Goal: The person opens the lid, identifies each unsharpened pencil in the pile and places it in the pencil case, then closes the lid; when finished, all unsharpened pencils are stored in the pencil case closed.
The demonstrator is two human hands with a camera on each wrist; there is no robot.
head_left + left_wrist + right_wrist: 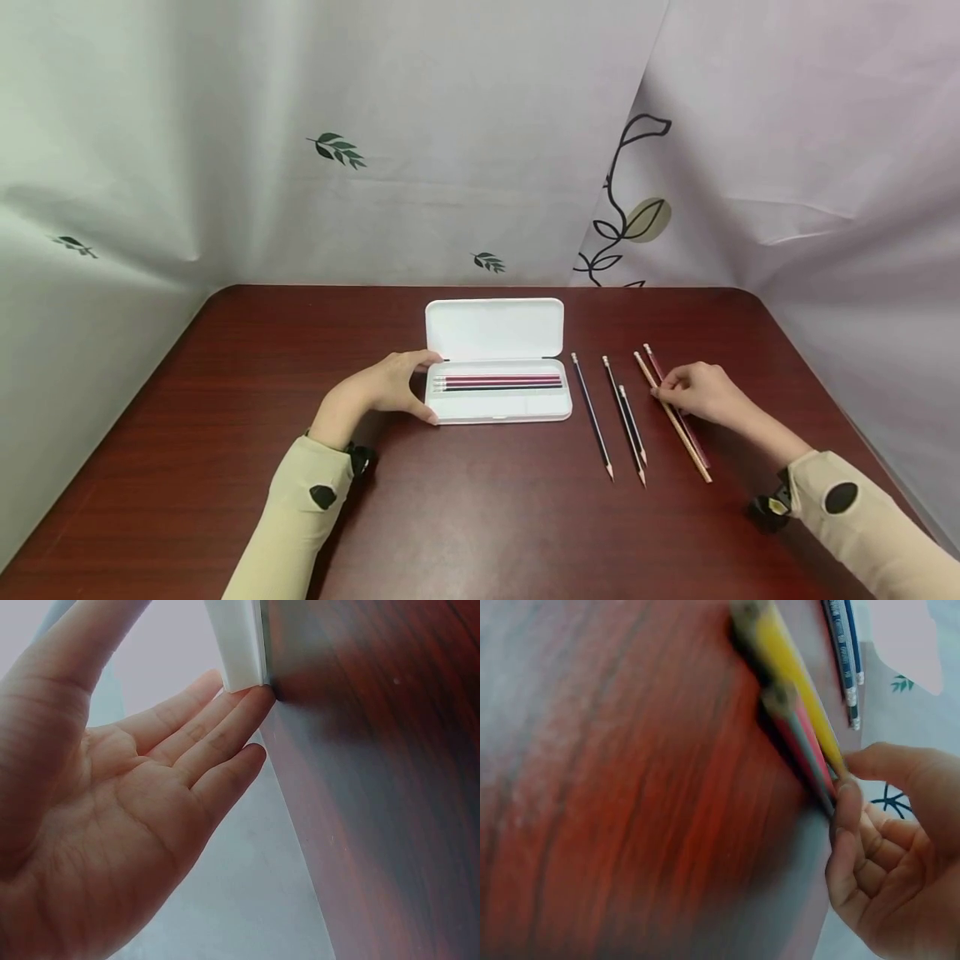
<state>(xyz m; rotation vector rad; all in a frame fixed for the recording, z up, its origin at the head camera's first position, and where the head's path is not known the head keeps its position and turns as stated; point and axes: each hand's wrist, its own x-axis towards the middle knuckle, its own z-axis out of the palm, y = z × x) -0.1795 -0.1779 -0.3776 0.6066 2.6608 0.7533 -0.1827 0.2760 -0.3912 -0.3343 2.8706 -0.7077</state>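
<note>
A white pencil case lies with its lid raised, several red and dark pencils lying side by side inside. At the left end of the case my left hand holds it, thumb at the front corner and fingers by the hinge. In the left wrist view, fingertips touch the white edge. Over on the right, my right hand pinches a yellow pencil between thumb and fingers. A dark red pencil lies beside it, partly hidden by the hand; both appear in the right wrist view.
Between the case and my right hand lie a dark blue pencil, a black pencil and a shorter dark pencil, points toward me. The brown table meets a pale leaf-printed curtain at its back and sides.
</note>
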